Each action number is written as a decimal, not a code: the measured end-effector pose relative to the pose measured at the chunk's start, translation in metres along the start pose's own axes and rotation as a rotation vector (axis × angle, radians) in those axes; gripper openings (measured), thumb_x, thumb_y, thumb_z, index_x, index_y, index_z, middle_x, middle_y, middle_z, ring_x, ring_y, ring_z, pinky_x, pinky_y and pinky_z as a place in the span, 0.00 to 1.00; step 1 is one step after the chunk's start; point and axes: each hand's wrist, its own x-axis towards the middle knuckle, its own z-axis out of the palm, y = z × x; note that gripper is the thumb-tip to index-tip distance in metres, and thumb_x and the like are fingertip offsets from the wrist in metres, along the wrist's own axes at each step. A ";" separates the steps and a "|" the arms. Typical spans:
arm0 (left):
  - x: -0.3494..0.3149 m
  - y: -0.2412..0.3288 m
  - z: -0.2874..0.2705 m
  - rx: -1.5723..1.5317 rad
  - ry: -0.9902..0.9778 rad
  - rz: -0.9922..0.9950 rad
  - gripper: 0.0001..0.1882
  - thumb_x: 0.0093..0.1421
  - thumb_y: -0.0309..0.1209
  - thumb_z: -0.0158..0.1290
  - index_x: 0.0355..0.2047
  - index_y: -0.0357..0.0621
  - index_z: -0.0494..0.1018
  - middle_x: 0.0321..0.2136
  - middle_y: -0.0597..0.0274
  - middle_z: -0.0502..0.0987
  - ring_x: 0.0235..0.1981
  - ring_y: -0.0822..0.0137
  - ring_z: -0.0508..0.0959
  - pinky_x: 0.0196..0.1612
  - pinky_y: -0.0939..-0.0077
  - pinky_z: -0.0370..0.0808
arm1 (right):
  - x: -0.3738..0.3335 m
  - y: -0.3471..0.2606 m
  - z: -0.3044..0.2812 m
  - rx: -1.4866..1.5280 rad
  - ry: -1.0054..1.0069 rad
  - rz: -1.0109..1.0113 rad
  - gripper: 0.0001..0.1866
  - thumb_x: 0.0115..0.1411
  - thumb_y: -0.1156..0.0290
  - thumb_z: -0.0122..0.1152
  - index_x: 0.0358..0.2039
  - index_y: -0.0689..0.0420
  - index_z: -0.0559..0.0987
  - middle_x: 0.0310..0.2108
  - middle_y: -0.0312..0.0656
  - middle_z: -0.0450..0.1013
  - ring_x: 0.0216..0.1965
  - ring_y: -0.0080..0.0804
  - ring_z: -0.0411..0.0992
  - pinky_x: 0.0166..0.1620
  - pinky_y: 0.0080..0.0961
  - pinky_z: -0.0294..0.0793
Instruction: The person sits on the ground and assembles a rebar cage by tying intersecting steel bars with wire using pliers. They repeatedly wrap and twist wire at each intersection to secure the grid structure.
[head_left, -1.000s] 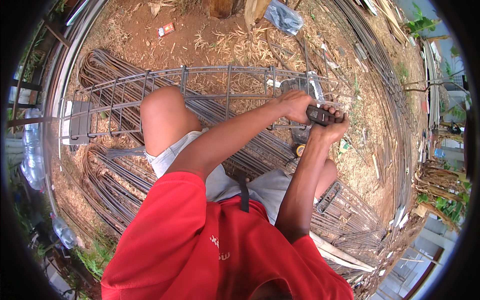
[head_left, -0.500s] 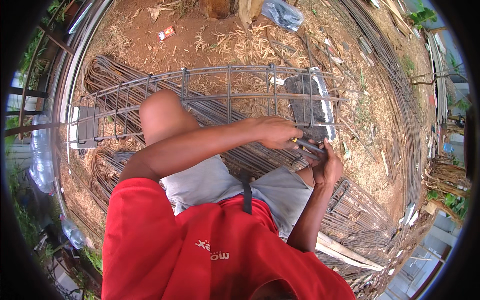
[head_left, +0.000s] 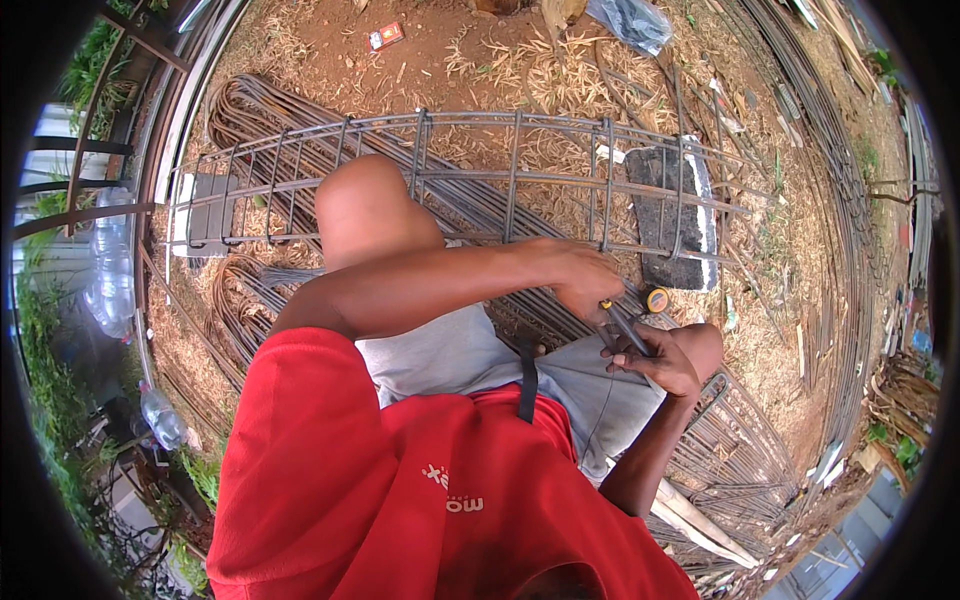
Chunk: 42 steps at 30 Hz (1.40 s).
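Observation:
My left hand is bent over the yellow-marked end of a dark, two-handled tool that looks like pincers. At the tool's other end, my right hand curls its fingers around it above my right thigh. How the jaws lie is hidden by the fingers. Just beyond my hands, a round yellow-and-black tape measure sits near a dark block with a white edge. A long rebar cage with several stirrups stretches across in front of me, its right end over that block.
A grey block lies under the cage's left end. Bundles of bent rebar run beneath the cage and my legs. Long bars lie along the right. Plastic bottles are at left; a plastic bag lies at the back.
Both hands have drawn back from the cage toward my body, with the tool still between them. The tape measure now shows beyond them. My view has shifted, moving the scene rightward.

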 end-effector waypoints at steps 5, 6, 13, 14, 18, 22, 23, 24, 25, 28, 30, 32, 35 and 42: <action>-0.001 -0.005 0.006 0.027 0.027 0.034 0.20 0.58 0.44 0.63 0.38 0.38 0.82 0.35 0.40 0.85 0.44 0.38 0.84 0.48 0.44 0.80 | 0.023 0.004 0.029 0.042 -0.004 0.083 0.20 0.69 0.69 0.70 0.56 0.65 0.78 0.35 0.41 0.79 0.30 0.30 0.79 0.33 0.28 0.81; -0.001 -0.007 0.007 0.046 0.030 0.018 0.20 0.57 0.44 0.64 0.40 0.38 0.82 0.35 0.40 0.85 0.44 0.39 0.85 0.48 0.44 0.80 | 0.026 0.006 0.035 0.055 0.035 -0.021 0.20 0.71 0.67 0.68 0.58 0.64 0.78 0.32 0.39 0.75 0.24 0.29 0.75 0.27 0.26 0.76; 0.011 -0.018 -0.010 0.125 0.470 0.068 0.15 0.59 0.29 0.63 0.46 0.39 0.77 0.46 0.47 0.80 0.52 0.41 0.82 0.55 0.47 0.79 | 0.022 0.012 0.044 0.252 0.249 -0.039 0.23 0.73 0.65 0.64 0.63 0.62 0.76 0.30 0.35 0.70 0.21 0.21 0.66 0.23 0.20 0.62; 0.010 -0.019 -0.014 0.130 0.527 0.104 0.14 0.59 0.27 0.62 0.46 0.39 0.76 0.48 0.47 0.78 0.54 0.41 0.80 0.56 0.47 0.79 | 0.021 0.012 0.044 0.304 0.269 -0.042 0.22 0.74 0.65 0.63 0.63 0.61 0.75 0.30 0.35 0.70 0.21 0.20 0.65 0.23 0.20 0.61; 0.003 -0.016 -0.015 0.293 0.906 0.216 0.16 0.58 0.28 0.64 0.46 0.41 0.75 0.54 0.48 0.73 0.59 0.44 0.75 0.56 0.53 0.79 | 0.019 0.012 0.049 0.447 0.297 -0.088 0.25 0.74 0.64 0.63 0.67 0.58 0.74 0.30 0.34 0.69 0.22 0.19 0.63 0.24 0.19 0.59; 0.002 -0.014 -0.002 0.014 1.124 -0.193 0.21 0.58 0.36 0.69 0.46 0.39 0.76 0.56 0.47 0.72 0.56 0.51 0.76 0.52 0.62 0.78 | 0.020 0.010 0.052 0.601 0.269 -0.156 0.29 0.75 0.61 0.61 0.71 0.59 0.70 0.29 0.34 0.68 0.21 0.20 0.62 0.22 0.19 0.56; 0.005 -0.016 -0.001 -0.116 1.175 -0.277 0.23 0.58 0.39 0.71 0.47 0.38 0.76 0.54 0.47 0.73 0.54 0.54 0.77 0.50 0.64 0.78 | 0.020 0.010 0.052 0.651 0.248 -0.205 0.29 0.75 0.61 0.61 0.71 0.59 0.70 0.29 0.34 0.67 0.20 0.20 0.61 0.22 0.19 0.55; 0.008 -0.019 -0.001 -0.250 1.221 -0.361 0.26 0.59 0.42 0.72 0.47 0.38 0.76 0.53 0.47 0.75 0.52 0.57 0.78 0.48 0.66 0.77 | 0.021 0.009 0.051 0.642 0.249 -0.196 0.30 0.75 0.60 0.60 0.72 0.60 0.69 0.29 0.34 0.67 0.20 0.20 0.61 0.22 0.19 0.55; 0.010 -0.023 -0.002 -0.453 1.090 -0.407 0.26 0.60 0.45 0.72 0.47 0.37 0.77 0.49 0.48 0.77 0.49 0.58 0.79 0.47 0.66 0.78 | 0.022 0.009 0.051 0.639 0.242 -0.214 0.30 0.75 0.60 0.60 0.72 0.60 0.68 0.29 0.34 0.67 0.20 0.20 0.61 0.22 0.19 0.55; 0.007 -0.030 -0.009 -0.918 0.621 -0.538 0.30 0.63 0.55 0.69 0.45 0.36 0.81 0.32 0.55 0.82 0.36 0.63 0.82 0.43 0.64 0.79 | 0.024 0.009 0.049 0.657 0.255 -0.241 0.30 0.76 0.60 0.60 0.72 0.60 0.67 0.29 0.35 0.67 0.20 0.20 0.61 0.21 0.19 0.55; 0.002 -0.030 -0.013 -0.655 0.474 -0.451 0.29 0.65 0.55 0.66 0.45 0.39 0.83 0.33 0.53 0.84 0.37 0.61 0.84 0.45 0.62 0.79 | 0.025 0.010 0.047 0.679 0.292 -0.237 0.29 0.76 0.61 0.60 0.71 0.60 0.67 0.29 0.35 0.67 0.20 0.21 0.62 0.21 0.19 0.55; -0.004 -0.029 -0.016 -0.457 0.363 -0.356 0.26 0.67 0.54 0.63 0.47 0.42 0.84 0.34 0.52 0.85 0.39 0.56 0.85 0.46 0.59 0.79 | 0.026 0.011 0.046 0.704 0.349 -0.225 0.27 0.76 0.62 0.60 0.70 0.59 0.68 0.30 0.36 0.68 0.20 0.21 0.63 0.21 0.19 0.56; -0.009 -0.029 -0.014 -0.284 0.286 -0.198 0.20 0.68 0.47 0.60 0.50 0.46 0.84 0.38 0.49 0.87 0.43 0.47 0.86 0.48 0.54 0.79 | 0.030 0.017 0.045 0.685 0.365 -0.274 0.23 0.76 0.62 0.61 0.65 0.58 0.69 0.30 0.36 0.68 0.21 0.21 0.63 0.21 0.20 0.57; -0.011 -0.051 0.015 -0.009 0.307 -0.229 0.15 0.64 0.32 0.58 0.49 0.46 0.86 0.45 0.44 0.84 0.51 0.42 0.82 0.59 0.53 0.76 | 0.051 0.013 0.020 0.171 0.619 -0.207 0.20 0.77 0.61 0.59 0.63 0.59 0.76 0.33 0.37 0.77 0.31 0.25 0.76 0.41 0.24 0.76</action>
